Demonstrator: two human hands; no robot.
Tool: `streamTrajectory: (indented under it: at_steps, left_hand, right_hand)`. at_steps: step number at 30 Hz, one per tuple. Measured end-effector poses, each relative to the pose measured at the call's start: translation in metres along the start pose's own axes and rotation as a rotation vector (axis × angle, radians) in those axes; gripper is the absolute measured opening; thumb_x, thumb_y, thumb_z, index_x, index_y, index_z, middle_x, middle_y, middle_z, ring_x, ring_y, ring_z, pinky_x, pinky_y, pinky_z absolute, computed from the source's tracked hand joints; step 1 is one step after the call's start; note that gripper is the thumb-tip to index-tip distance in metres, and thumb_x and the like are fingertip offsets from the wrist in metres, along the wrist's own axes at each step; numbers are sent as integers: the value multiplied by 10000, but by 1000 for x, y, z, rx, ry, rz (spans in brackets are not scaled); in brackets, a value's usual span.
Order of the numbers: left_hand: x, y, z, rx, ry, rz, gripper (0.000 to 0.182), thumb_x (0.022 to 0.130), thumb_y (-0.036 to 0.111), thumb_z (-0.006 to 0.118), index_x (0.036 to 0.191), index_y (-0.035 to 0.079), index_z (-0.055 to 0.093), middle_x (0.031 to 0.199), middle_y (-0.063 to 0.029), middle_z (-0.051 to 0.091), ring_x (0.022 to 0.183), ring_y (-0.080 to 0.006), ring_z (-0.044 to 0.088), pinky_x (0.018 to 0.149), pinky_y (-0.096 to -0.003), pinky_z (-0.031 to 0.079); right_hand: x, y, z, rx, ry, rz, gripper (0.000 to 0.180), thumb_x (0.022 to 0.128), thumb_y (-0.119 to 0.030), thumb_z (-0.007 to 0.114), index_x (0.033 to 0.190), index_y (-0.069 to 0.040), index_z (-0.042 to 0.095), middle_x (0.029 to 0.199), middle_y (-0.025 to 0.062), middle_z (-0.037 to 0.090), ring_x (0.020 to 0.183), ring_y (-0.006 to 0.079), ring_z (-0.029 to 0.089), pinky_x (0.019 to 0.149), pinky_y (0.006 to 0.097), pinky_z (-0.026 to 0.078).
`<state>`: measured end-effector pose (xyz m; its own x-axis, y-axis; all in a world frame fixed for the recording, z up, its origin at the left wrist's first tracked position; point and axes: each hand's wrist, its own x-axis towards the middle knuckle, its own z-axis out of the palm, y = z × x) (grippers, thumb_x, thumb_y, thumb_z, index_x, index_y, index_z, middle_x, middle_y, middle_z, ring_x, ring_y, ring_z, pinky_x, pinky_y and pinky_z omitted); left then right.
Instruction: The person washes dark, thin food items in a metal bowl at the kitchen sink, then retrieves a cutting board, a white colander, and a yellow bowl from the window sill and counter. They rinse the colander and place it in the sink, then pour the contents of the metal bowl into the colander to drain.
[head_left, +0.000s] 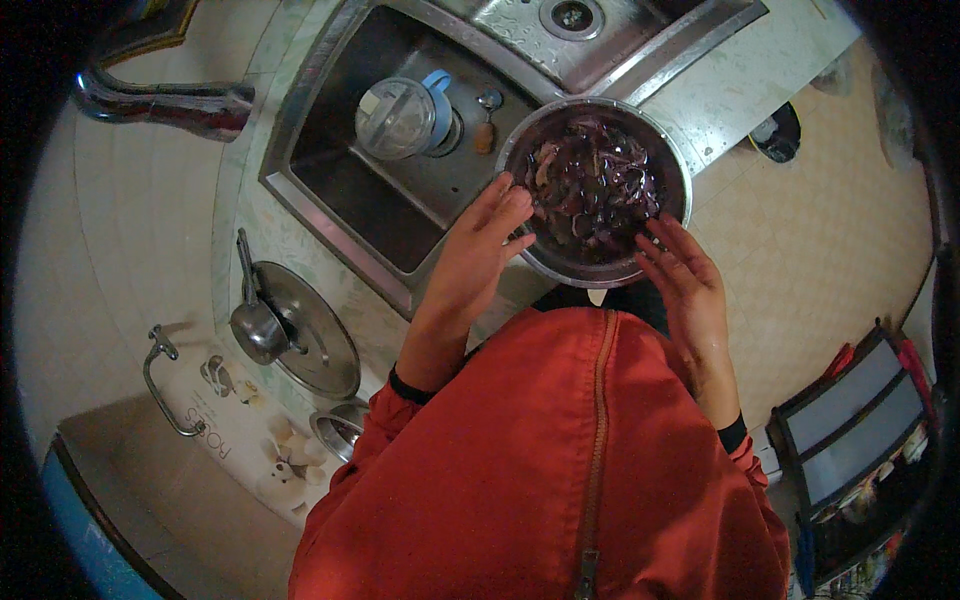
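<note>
A round metal bowl (684, 176) spans the sink's front corner and the counter edge. Dark reddish, wet pieces of what looks like raw meat or offal (592, 180) lie inside it in dark liquid. Over the bowl's left rim, my left hand (484, 240) has its fingers apart. My right hand (686, 277) is at the lower right rim, with spread fingertips reaching over the inside. Neither hand holds any of the pieces. Contact between the fingertips and the rim is hard to make out.
The steel sink's left basin (337, 180) holds a clear jar with a blue handle (401, 116) and a small utensil (486, 124). A faucet (172, 109) juts in at upper left. A metal ladle (259, 330) rests on a pot lid (322, 322). A rack (855, 427) stands right.
</note>
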<state>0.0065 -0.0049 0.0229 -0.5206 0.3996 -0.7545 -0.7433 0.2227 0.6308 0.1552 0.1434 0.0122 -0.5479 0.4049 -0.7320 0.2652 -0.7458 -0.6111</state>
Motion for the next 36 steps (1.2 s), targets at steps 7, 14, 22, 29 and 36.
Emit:
streamTrajectory:
  at_steps: [7, 14, 22, 29, 36]
  left_hand:
    - [0, -1, 1, 50, 5, -29, 554, 872, 255, 495, 1303, -4, 264, 1289, -174, 364, 1171, -285, 396, 908, -401, 369]
    - [6, -1, 3, 71, 17, -42, 581, 871, 267, 495, 1314, -10, 240, 1270, -165, 384, 1157, -275, 409, 907, -395, 361]
    - [8, -1, 3, 75, 8, -48, 616, 863, 289, 510, 1320, -9, 224, 1253, -149, 401, 1159, -256, 404, 901, -384, 353]
    - [9, -1, 7, 109, -2, -49, 648, 851, 304, 532, 1327, -3, 218, 1260, -141, 397, 1147, -248, 410, 892, -379, 351]
    - [10, -2, 7, 123, 3, -63, 656, 850, 306, 534, 1329, -7, 213, 1268, -143, 390, 1166, -245, 390, 916, -386, 337]
  right_hand:
    - [1, 2, -4, -6, -35, -15, 435, 859, -42, 415, 1272, 46, 313, 1273, 170, 393, 1147, 266, 430, 953, 345, 365]
    - [2, 8, -4, -61, -18, -33, 438, 861, -49, 420, 1277, 36, 314, 1282, 158, 390, 1150, 255, 430, 952, 335, 359]
    - [2, 8, -6, -48, -33, -32, 440, 859, -67, 427, 1274, 35, 319, 1282, 155, 389, 1152, 257, 427, 948, 336, 361]
    - [1, 7, -6, -96, -42, -29, 446, 863, -75, 427, 1280, 34, 309, 1289, 149, 384, 1161, 252, 419, 946, 343, 363]
    - [2, 8, -6, -152, -36, -43, 403, 873, -83, 429, 1251, 33, 356, 1254, 139, 424, 1124, 237, 453, 932, 325, 369]
